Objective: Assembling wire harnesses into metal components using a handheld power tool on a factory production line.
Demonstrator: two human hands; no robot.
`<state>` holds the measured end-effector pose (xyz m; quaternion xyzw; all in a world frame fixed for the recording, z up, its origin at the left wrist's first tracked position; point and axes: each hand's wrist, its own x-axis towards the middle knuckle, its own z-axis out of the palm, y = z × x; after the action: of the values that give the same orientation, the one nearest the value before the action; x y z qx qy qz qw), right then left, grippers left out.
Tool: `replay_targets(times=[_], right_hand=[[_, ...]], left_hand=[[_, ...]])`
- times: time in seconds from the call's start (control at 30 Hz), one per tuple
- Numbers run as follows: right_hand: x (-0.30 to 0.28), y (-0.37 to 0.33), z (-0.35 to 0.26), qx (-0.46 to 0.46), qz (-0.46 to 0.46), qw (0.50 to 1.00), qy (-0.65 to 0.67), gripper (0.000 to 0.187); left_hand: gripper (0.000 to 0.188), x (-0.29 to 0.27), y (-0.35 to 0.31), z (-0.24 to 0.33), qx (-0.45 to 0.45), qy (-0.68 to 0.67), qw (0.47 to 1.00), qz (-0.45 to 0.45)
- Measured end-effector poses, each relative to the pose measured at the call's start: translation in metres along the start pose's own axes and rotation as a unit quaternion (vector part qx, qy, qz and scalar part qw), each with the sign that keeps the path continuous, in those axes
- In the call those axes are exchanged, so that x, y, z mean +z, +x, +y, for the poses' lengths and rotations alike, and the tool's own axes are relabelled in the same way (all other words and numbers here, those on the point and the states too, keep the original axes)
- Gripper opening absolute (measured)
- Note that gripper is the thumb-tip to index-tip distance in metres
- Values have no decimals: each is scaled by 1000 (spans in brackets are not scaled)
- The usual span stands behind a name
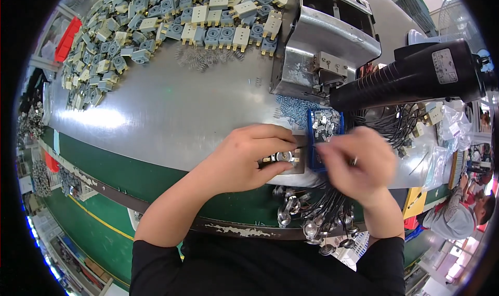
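Near the front edge of the metal worktop, my left hand (248,155) curls its thumb and fingers around a small part with a round metal disc and brass-coloured terminals (283,156). That part rests on or just above a flat grey plate (299,167); the contact is hidden. Over the right side of a blue tray (312,163) is my right hand (359,163), smeared by motion, its fingertips bent toward the left hand. Whether it holds anything cannot be made out. Small metal pieces (326,123) lie in the tray.
Many grey and cream switch-like housings (200,16) and loose springs (208,57) cover the back left. Blue screws (293,110) lie beside the tray. A metal fixture (332,31) and black power screwdriver (410,72) stand right. Cabled round metal parts (312,228) hang in front; another person (460,215) sits right.
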<state>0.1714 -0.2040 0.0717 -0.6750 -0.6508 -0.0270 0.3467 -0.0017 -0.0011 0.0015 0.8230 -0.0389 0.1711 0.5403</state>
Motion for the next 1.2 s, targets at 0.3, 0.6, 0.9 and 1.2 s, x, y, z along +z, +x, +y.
replay_targets(times=[0.3, 0.6, 0.9, 1.2], right_hand=[[-8, 69, 35, 99, 93, 900, 414, 96], [-10, 116, 24, 117, 252, 829, 485, 110], [-4, 129, 28, 160, 325, 847, 389, 111], [-1, 129, 30, 167, 327, 845, 389, 110]], left_hand=[[34, -4, 7, 4, 26, 44, 999, -17], [33, -3, 4, 5, 22, 47, 999, -10], [32, -4, 6, 5, 23, 38, 999, -8], [31, -3, 6, 2, 25, 33, 999, -5]])
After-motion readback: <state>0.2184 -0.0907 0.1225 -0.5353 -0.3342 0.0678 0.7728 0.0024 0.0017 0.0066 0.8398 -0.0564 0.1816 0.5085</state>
